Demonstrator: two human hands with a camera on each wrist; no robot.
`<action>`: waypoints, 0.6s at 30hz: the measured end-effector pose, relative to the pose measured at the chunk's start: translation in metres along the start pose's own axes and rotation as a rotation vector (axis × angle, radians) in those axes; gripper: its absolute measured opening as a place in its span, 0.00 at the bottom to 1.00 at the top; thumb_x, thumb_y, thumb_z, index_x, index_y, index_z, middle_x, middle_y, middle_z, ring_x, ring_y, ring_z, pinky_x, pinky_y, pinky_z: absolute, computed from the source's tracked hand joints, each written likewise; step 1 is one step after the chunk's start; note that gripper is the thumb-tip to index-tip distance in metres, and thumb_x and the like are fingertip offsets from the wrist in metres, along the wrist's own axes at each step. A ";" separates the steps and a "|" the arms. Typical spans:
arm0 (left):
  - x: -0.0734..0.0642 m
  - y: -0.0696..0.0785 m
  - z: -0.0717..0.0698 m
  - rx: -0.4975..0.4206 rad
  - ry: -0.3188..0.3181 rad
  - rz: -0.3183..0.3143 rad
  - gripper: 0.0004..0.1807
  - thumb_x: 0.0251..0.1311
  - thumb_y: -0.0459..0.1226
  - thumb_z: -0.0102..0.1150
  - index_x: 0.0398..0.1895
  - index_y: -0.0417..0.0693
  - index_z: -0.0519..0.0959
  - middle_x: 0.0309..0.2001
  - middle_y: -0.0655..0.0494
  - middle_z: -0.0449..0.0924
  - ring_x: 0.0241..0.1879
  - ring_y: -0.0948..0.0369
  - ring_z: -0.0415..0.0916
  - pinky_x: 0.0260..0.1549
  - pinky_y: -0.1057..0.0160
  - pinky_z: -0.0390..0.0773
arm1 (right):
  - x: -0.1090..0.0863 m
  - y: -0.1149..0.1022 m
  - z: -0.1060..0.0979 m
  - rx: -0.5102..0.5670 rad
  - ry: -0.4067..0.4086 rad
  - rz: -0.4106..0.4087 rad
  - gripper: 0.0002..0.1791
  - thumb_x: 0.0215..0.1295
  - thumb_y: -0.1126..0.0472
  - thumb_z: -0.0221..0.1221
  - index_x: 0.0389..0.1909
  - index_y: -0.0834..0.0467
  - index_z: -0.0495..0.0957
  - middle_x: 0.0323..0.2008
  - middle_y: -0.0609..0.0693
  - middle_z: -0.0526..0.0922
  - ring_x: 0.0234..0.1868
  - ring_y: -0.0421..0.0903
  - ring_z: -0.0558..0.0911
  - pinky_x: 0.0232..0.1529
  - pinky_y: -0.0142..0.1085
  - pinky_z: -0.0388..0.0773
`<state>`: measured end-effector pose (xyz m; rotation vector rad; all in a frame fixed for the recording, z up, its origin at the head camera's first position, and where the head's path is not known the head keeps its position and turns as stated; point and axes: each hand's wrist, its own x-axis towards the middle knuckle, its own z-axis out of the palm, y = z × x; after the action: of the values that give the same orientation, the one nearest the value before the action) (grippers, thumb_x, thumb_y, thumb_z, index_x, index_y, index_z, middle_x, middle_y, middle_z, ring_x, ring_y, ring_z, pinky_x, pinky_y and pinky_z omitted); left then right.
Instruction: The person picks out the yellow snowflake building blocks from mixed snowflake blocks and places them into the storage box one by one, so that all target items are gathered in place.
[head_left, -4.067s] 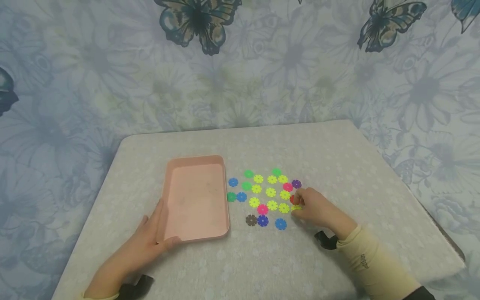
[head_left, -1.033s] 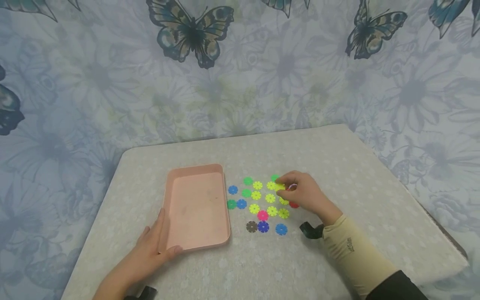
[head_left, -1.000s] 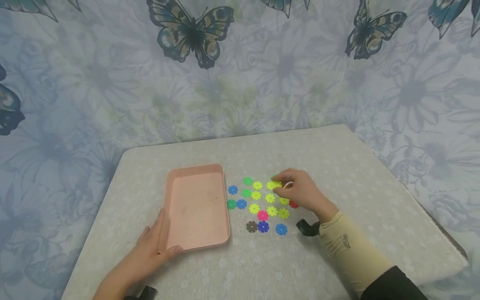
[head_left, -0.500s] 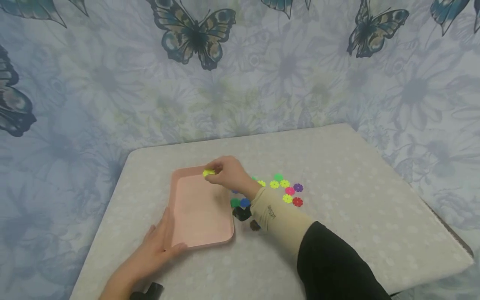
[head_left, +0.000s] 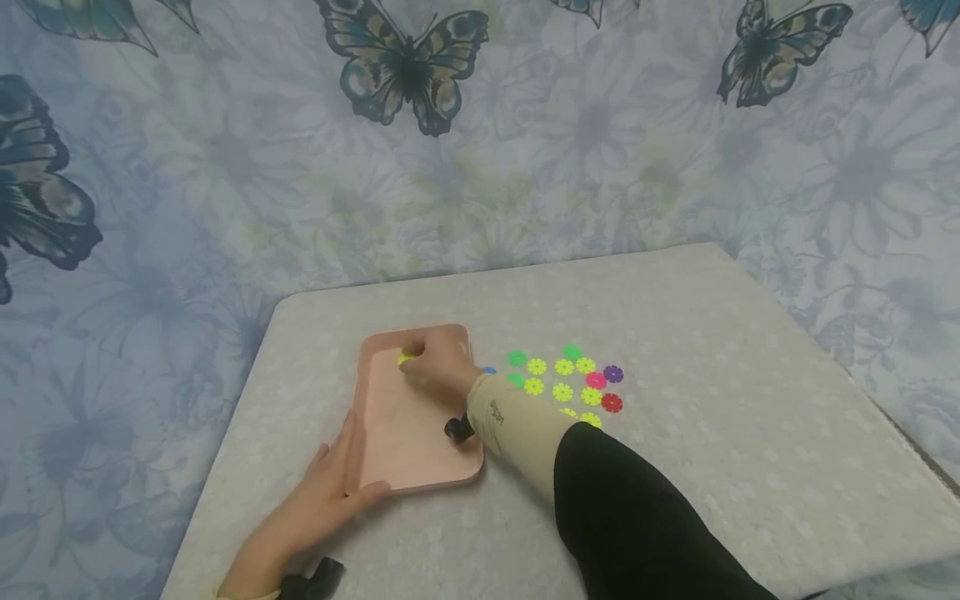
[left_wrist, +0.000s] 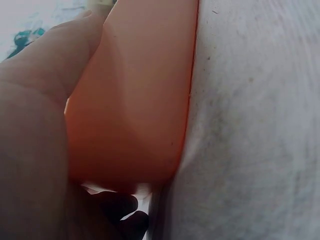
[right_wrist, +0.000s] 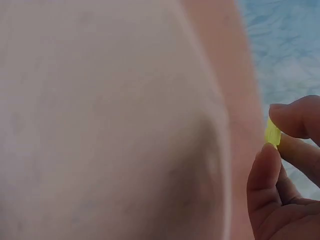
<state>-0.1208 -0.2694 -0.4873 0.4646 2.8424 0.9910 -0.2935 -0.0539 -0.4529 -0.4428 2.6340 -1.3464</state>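
Note:
A shallow pink tray (head_left: 397,458) lies on the cloth-covered table. My left hand (head_left: 318,504) holds its near left corner, the thumb along the near rim and the fingers against the left side. The left wrist view shows the tray wall (left_wrist: 145,90) between thumb and fingers. Over the tray's far part, my right hand (head_left: 441,362) pinches a yellow flower-shaped plastic disc (head_left: 405,358) between thumb and fingers. Seen edge-on in the right wrist view, the yellow disc (right_wrist: 272,134) is small and upright; whether it is a single piece I cannot tell.
Right of the tray, loose discs lie flat: several yellow ones (head_left: 562,392), green ones (head_left: 572,352), a pink one (head_left: 596,380), a purple one (head_left: 612,373) and a red one (head_left: 612,402). My right sleeve (head_left: 630,508) hides others. A patterned wall (head_left: 525,167) stands behind the table.
The yellow disc at the row's right end has been picked up. My right hand has carried it left and lowered it over the tray. My left hand stays at the tray's corner.

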 end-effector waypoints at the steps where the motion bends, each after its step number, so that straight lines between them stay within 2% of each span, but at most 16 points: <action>1: 0.000 -0.001 0.000 0.004 0.005 0.004 0.63 0.65 0.56 0.66 0.84 0.45 0.30 0.83 0.38 0.37 0.79 0.35 0.47 0.74 0.28 0.38 | 0.002 0.004 0.003 0.001 0.003 -0.010 0.17 0.63 0.56 0.71 0.52 0.55 0.87 0.51 0.48 0.89 0.54 0.43 0.85 0.53 0.34 0.82; 6: -0.001 -0.002 0.003 0.007 0.016 0.014 0.64 0.64 0.55 0.67 0.84 0.44 0.31 0.82 0.35 0.40 0.78 0.35 0.49 0.74 0.29 0.39 | 0.008 0.018 0.014 -0.075 0.041 -0.093 0.12 0.63 0.62 0.69 0.47 0.59 0.88 0.46 0.50 0.90 0.48 0.45 0.86 0.49 0.34 0.83; 10: -0.001 0.000 0.002 0.008 0.016 0.019 0.63 0.64 0.55 0.67 0.84 0.43 0.31 0.82 0.34 0.39 0.78 0.34 0.49 0.73 0.27 0.40 | 0.011 0.018 0.016 -0.155 0.057 -0.134 0.10 0.63 0.64 0.69 0.45 0.60 0.88 0.45 0.51 0.90 0.46 0.45 0.86 0.48 0.33 0.83; 18: 0.000 0.000 0.000 0.005 0.018 0.025 0.63 0.64 0.54 0.67 0.84 0.43 0.32 0.82 0.35 0.40 0.78 0.35 0.50 0.72 0.26 0.40 | 0.013 0.018 0.017 -0.241 0.058 -0.123 0.09 0.62 0.67 0.68 0.43 0.60 0.88 0.43 0.51 0.90 0.45 0.44 0.86 0.47 0.32 0.83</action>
<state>-0.1209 -0.2697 -0.4877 0.4961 2.8624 0.9968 -0.3050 -0.0615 -0.4774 -0.6141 2.8727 -1.0909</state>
